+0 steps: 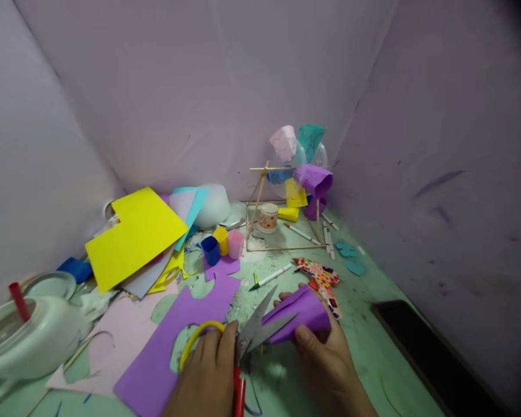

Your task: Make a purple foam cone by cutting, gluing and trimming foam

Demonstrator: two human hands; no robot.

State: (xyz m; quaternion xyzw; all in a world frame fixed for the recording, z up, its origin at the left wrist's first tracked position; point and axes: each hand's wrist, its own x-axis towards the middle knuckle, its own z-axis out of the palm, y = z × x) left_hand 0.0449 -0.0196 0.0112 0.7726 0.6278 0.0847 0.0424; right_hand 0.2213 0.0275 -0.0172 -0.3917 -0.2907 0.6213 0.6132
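Note:
My left hand (pixel 208 368) is closed around the scissors (pixel 254 336) with a yellow handle loop. Their blades are spread, one of them lying across the purple foam-sheet cup (pixel 301 313). My right hand (pixel 327 359) grips that cup, thumb in front and fingers partly hidden behind it. A red stick-like piece (pixel 239 397) shows beside my left hand; whether it belongs to the scissors I cannot tell. Under the left hand lies a cut purple sheet (pixel 156 359). Beyond the cup rests a flower-patterned glue gun (pixel 321 278).
A stick frame (pixel 257 200) with clear discs and coloured cups stands at the back. Small cups (pixel 220 240), a green-tipped marker (pixel 271 276) and a yellow sheet (pixel 136 243) lie around. A white pot (pixel 35 336) is left, a dark phone-like slab (pixel 425 347) right.

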